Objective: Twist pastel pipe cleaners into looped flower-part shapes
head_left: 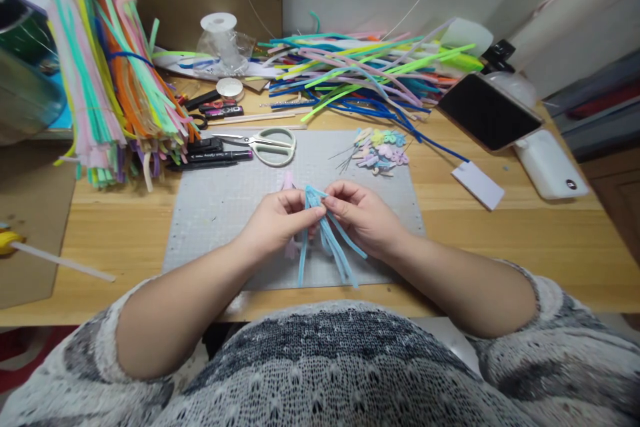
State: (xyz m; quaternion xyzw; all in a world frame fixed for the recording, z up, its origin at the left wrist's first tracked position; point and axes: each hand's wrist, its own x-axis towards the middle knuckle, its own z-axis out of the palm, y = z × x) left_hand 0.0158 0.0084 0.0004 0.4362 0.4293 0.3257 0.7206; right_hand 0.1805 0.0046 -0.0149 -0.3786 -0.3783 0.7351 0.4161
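Observation:
Light blue pipe cleaners (327, 240), gathered and bent at the top, hang in a bunch between my two hands, their loose ends pointing down. My left hand (287, 213) pinches the bunch near its upper end with thumb and fingers. On the other side, my right hand (360, 213) is closed on a blue strand by the top of the bunch. Behind my left fingers a pale pink piece (289, 180) shows in part on the grey cutting mat (215, 227); my hand hides its middle.
Scissors (273, 147) and black markers (215, 159) lie at the mat's back left. Small pastel flower pieces (385, 150) on wires sit back right. Loose pipe cleaners (360, 73) pile behind; bundled ones (95, 80) stand left. A phone (490, 110) leans at the right.

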